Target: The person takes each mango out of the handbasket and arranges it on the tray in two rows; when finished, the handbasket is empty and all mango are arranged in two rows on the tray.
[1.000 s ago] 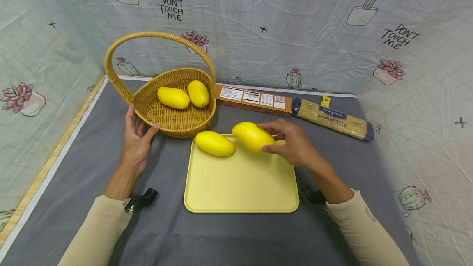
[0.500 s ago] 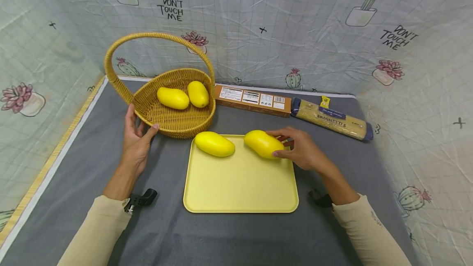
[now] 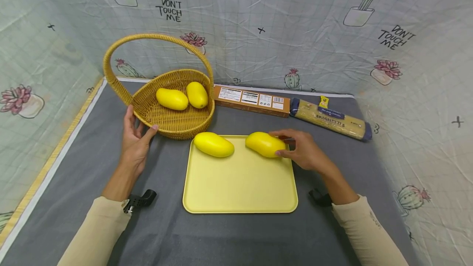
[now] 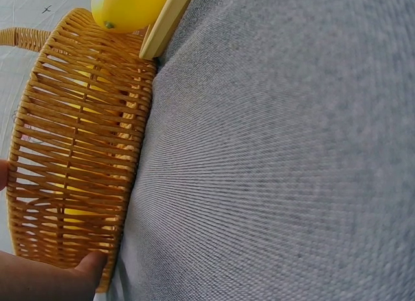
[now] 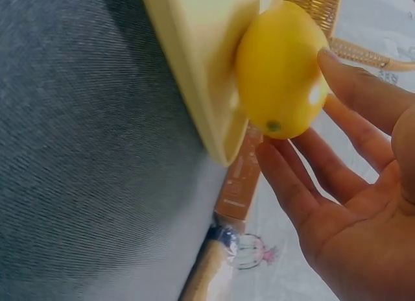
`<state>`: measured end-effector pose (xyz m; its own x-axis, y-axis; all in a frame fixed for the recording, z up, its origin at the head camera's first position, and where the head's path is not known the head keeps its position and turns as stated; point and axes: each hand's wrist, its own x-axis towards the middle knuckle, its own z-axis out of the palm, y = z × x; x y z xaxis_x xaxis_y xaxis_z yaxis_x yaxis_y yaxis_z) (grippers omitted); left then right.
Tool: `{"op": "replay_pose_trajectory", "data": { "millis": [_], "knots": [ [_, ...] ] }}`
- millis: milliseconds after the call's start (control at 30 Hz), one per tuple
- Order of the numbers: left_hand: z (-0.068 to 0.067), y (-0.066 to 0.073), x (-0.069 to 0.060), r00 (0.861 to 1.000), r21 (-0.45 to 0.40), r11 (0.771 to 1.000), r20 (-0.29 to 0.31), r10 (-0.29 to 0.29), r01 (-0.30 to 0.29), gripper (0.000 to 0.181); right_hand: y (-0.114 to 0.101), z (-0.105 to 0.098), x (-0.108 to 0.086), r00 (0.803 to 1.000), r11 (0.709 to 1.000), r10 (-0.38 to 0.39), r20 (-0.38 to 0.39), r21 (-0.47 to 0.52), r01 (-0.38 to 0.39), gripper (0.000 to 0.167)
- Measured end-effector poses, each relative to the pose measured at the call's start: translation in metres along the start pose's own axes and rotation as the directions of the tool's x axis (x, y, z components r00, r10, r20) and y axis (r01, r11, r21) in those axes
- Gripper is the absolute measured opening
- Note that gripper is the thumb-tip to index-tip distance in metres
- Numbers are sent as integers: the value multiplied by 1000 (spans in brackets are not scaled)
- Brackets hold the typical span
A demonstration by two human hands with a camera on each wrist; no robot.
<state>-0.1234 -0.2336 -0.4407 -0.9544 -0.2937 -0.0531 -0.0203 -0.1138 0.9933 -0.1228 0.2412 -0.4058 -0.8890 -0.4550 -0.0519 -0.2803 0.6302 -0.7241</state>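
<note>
Mango [image 3: 261,143], yellow: on the tray [image 3: 240,186], rear right; my right grip [image 3: 304,150] pinches its right end. Presumably light, firm, slick; best taken mid-body. Basket [image 3: 171,123]: my left grip [image 3: 135,147] holds its side.

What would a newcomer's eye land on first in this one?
Probably the bright yellow fruits: two in the wicker basket at back left, two on the pale yellow tray. Next come the left hand, gripping the basket's side, and the right hand, thumb and fingers at one end of the right-hand fruit on the tray.
</note>
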Motion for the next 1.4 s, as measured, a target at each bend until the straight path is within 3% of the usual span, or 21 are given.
{"op": "replay_pose_trajectory", "data": {
  "millis": [367,700,967,1400],
  "knots": [
    [0,0,-1,1000,-10,1000,4,2,-2,100,-35,-5,1,984,987,-95,-148,-145,73,65],
    [-2,-2,0,1000,-4,1000,2,5,-5,100,-79,-2,17,939,969,-232,-254,-142,201,67],
    [-2,-2,0,1000,-2,1000,10,11,-11,100,-104,4,37,903,945,-322,-285,-145,292,66],
    [-2,-3,1,1000,0,1000,10,7,-7,101,-137,17,68,896,934,-357,-264,-117,338,70]
  ]
}}
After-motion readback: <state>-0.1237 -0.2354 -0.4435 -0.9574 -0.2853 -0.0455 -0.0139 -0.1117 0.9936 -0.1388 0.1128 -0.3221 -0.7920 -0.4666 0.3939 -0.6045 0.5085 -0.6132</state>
